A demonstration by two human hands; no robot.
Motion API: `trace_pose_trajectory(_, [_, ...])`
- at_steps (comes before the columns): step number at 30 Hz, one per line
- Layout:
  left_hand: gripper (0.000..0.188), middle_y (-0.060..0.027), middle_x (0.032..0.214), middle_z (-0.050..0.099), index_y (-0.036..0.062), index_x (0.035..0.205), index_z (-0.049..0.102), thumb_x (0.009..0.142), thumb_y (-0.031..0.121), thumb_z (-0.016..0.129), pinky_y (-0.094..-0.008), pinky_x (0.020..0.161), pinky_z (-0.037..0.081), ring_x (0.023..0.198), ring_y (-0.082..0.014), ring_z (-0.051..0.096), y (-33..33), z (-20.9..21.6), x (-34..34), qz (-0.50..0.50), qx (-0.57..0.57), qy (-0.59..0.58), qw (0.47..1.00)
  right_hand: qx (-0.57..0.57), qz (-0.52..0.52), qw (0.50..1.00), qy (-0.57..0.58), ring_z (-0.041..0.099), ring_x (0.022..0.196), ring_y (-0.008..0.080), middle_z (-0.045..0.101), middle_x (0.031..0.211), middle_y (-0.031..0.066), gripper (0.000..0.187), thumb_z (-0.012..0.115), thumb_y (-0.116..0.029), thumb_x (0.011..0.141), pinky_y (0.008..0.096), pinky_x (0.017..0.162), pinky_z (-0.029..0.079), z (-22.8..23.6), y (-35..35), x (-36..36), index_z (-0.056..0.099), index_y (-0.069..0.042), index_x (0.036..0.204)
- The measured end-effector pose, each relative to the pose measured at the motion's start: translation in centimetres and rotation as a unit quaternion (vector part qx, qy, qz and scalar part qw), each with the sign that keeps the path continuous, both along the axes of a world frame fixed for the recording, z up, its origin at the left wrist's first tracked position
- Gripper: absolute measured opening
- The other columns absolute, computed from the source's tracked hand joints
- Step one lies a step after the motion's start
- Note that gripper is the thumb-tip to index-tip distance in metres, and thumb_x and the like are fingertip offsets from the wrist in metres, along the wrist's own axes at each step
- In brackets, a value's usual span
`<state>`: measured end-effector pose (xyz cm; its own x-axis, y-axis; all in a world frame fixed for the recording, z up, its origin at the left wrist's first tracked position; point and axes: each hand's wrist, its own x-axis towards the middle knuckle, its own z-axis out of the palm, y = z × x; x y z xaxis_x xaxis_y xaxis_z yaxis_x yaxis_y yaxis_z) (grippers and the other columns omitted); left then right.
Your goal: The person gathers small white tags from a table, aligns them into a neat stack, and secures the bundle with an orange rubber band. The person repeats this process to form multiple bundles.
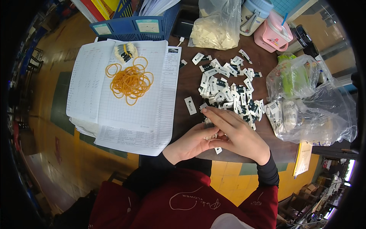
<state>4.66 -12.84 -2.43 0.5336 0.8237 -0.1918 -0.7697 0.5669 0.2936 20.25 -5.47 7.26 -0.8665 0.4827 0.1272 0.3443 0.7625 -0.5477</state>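
Observation:
A loose heap of small white and black labels [215,86] lies on the dark brown table in front of me. At its near edge, my left hand [190,143] is closed around a small stack of labels [209,124], only partly visible between the fingers. My right hand [240,133] arches over the stack from the right, its fingers together and the thumb pressed in from below. One single label [190,105] lies face up just left of the heap. A banded bundle of labels [126,52] rests on the open notebook [85,80], above a tangle of orange rubber bands [131,82].
Behind the heap stands a clear bag of pale labels [213,32], beside a light blue jug [256,13] and a pink container [271,32]. Clear plastic bags [316,114] with label bundles crowd the right side. A blue file rack [148,26] stands behind the notebook.

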Motion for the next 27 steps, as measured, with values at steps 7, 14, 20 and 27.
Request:
trace_pose_trajectory(7, [0.036, -0.0083, 0.126, 0.056, 0.0043, 0.135, 0.044, 0.103, 0.017, 0.053, -0.0378, 0.099, 0.050, 0.118, -0.0190, 0.058, -0.2, 0.3, 0.0, 0.039, -0.013, -0.002, 0.999, 0.035, 0.001, 0.999, 0.000, 0.063, 0.101, 0.0311, 0.065, 0.112, 0.0122, 0.080, 0.079, -0.018, 0.070, 0.0422, 0.096, 0.050, -0.3, -0.1, -0.2, 0.049, -0.009, 0.144])
trace_pose_trajectory(14, [0.035, -0.0066, 0.126, 0.055, 0.0067, 0.136, 0.045, 0.104, 0.018, 0.052, -0.0365, 0.102, 0.047, 0.119, -0.0173, 0.057, -0.3, 0.2, 0.0, 0.019, -0.005, -0.004, 1.000, 0.039, 0.010, 0.999, 0.000, 0.062, 0.106, 0.0321, 0.061, 0.118, 0.0119, 0.078, 0.078, -0.016, 0.071, 0.0429, 0.095, 0.050, -0.8, -0.2, -0.3, 0.049, -0.014, 0.144])
trace_pose_trajectory(20, [0.028, -0.0037, 0.116, 0.054, 0.0099, 0.129, 0.050, 0.105, 0.025, 0.050, -0.0353, 0.099, 0.046, 0.115, -0.0146, 0.053, -0.6, 0.1, 0.4, 0.043, 0.014, 0.014, 0.999, -0.024, 0.034, 0.998, -0.044, 0.060, 0.108, 0.0328, 0.060, 0.121, 0.0119, 0.074, 0.077, -0.012, 0.072, 0.0422, 0.095, 0.050, -0.8, -0.4, -1.1, 0.050, -0.012, 0.142])
trace_pose_trajectory(27, [0.039, 0.0018, 0.092, 0.042, 0.0122, 0.120, 0.046, 0.102, 0.047, 0.048, -0.0381, 0.100, 0.039, 0.101, -0.0187, 0.049, -0.3, -1.0, 0.1, 0.101, 0.050, -0.049, 0.992, -0.039, -0.127, 0.991, 0.033, 0.061, 0.110, 0.0346, 0.063, 0.120, 0.0169, 0.048, 0.074, -0.011, 0.081, 0.0394, 0.094, 0.048, 1.5, 3.4, 0.8, 0.059, -0.002, 0.127])
